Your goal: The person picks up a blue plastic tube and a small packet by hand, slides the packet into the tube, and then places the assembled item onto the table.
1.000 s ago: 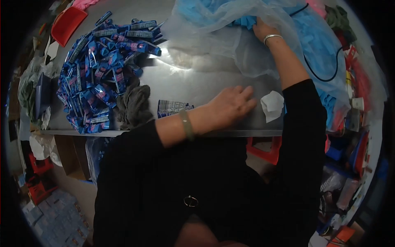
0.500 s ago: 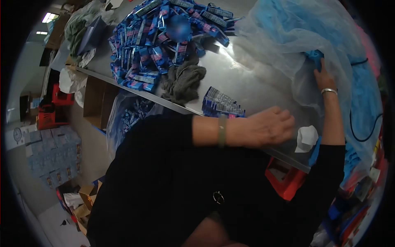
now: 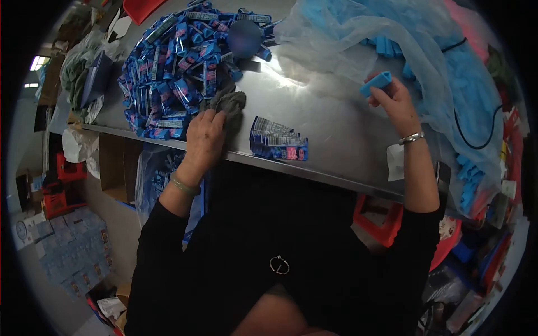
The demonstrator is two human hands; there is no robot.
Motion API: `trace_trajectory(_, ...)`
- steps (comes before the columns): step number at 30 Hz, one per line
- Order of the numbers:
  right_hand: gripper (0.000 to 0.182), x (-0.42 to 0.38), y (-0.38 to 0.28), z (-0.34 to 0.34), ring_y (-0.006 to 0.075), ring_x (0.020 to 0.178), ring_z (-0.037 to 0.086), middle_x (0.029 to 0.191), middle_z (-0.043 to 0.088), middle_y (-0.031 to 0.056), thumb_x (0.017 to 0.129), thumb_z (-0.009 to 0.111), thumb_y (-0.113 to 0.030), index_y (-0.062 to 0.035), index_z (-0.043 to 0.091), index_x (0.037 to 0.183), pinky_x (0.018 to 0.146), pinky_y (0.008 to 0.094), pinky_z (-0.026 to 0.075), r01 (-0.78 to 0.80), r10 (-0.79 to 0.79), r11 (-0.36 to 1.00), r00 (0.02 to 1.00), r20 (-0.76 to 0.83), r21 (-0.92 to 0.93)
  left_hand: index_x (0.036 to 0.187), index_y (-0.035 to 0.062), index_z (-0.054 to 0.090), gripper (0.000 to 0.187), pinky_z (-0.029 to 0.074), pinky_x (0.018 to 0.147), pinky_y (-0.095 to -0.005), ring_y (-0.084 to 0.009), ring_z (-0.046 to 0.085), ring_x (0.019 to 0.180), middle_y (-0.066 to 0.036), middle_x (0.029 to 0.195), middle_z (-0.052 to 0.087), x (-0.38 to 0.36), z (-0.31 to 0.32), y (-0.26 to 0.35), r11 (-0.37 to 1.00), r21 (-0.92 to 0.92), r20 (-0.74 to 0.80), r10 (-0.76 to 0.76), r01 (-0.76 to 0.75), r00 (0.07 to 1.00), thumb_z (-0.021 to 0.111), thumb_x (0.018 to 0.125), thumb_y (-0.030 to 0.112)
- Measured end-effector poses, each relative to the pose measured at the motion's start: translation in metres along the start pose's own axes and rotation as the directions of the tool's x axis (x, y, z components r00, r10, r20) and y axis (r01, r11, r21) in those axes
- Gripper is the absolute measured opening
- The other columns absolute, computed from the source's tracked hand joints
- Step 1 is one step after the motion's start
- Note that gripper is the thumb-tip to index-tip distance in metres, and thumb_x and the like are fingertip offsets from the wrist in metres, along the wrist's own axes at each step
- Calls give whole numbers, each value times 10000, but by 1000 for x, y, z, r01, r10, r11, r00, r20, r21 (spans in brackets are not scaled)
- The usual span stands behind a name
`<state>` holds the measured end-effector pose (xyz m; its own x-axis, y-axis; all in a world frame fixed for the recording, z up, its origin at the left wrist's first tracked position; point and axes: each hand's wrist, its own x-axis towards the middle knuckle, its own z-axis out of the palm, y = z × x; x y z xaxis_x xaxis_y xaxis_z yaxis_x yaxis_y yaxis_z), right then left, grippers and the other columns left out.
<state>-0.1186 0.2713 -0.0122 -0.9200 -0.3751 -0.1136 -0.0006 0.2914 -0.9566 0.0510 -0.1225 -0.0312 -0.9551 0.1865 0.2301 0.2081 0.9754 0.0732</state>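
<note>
- Right hand (image 3: 395, 103): thumb and fingers clamped on one blue piece (image 3: 375, 84), smooth, long, with a triangular hollow end, held above and right of the fanned wrappers (image 3: 278, 140).
- Left hand (image 3: 206, 137): fingers bent, close together, at one grey cloth (image 3: 231, 106), soft and crumpled, left of the fanned wrappers; whether they grip it I cannot tell.
- Fanned wrappers: one glossy, printed, overlapping group; the number is unclear.
- Blue packets (image 3: 168, 75): one shiny heap, too many to count, beyond the cloth; a round blur hides part.
- White paper (image 3: 395, 159): one creased sheet, right of the fanned wrappers, partly behind the right forearm.
- Clear bag (image 3: 431, 73): thin, wrinkled plastic, up and right of the fanned wrappers, more blue pieces (image 3: 386, 46) showing, uncounted, cut off above.
</note>
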Motion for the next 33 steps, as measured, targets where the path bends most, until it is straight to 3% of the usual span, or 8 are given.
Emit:
trace_trajectory(1,294,-8,-3,9,119,795,624,1029,655,58,914,612,-156,-43,587,1184,720,268,513,3,-6,994,1000,24,109,1047,40,585,413,453,781,-416,-324,558,867,-122,896,566,0,-2,1,998,-66,-15,7,-8,1000,706,652,48)
trace_trajectory(8,379,-41,-10,38,114,812,606,1001,635,59,902,646,-188,-24,527,1222,724,244,508,-86,71,985,992,105,149,1035,77,589,410,448,806,-398,-311,551,923,-115,973,576,26,-39,53,977,-210,-119,6,-31,993,756,661,58)
trace_trajectory(10,408,-49,-5,47,109,811,580,977,629,70,905,646,-211,-18,473,1220,703,250,485,8,-7,999,1000,-10,50,1021,75,601,364,443,822,-395,-304,546,931,-103,995,574,30,-23,60,868,-456,-74,186,-199,980,770,700,107)
trace_trajectory(13,385,-57,3,48,107,780,552,917,605,69,907,642,-231,-16,449,1162,674,254,461,-30,30,986,1000,-5,-164,981,68,614,305,441,818,-396,-298,547,936,-98,994,572,35,3,72,820,-556,11,171,-136,985,768,722,114)
trace_trajectory(17,265,-75,3,48,61,785,536,837,568,2,928,613,-196,-48,475,1098,638,216,423,-178,188,965,981,37,-195,937,69,612,263,444,806,-395,-289,554,926,-93,946,575,43,11,74,828,-554,133,194,-90,972,767,730,115)
trace_trajectory(22,247,-85,6,43,79,748,552,863,575,12,922,606,-206,-62,514,1101,667,226,461,-251,246,967,963,107,40,857,50,592,213,466,706,-379,-269,575,780,-90,800,573,48,20,71,706,-708,155,171,-12,973,760,728,76)
trace_trajectory(26,302,-88,1,46,104,773,586,923,596,56,904,601,-173,-33,507,1155,687,243,483,-232,226,969,971,80,79,841,37,592,191,467,668,-371,-266,571,742,-99,784,570,47,26,69,677,-736,128,153,-9,980,749,735,57)
trace_trajectory(33,288,-88,-9,61,139,896,649,987,639,97,941,559,-62,14,507,1213,807,252,518,-51,69,965,996,-62,257,809,18,609,86,467,691,-372,-283,572,761,-100,802,584,46,26,67,675,-738,93,133,-22,987,688,784,41)
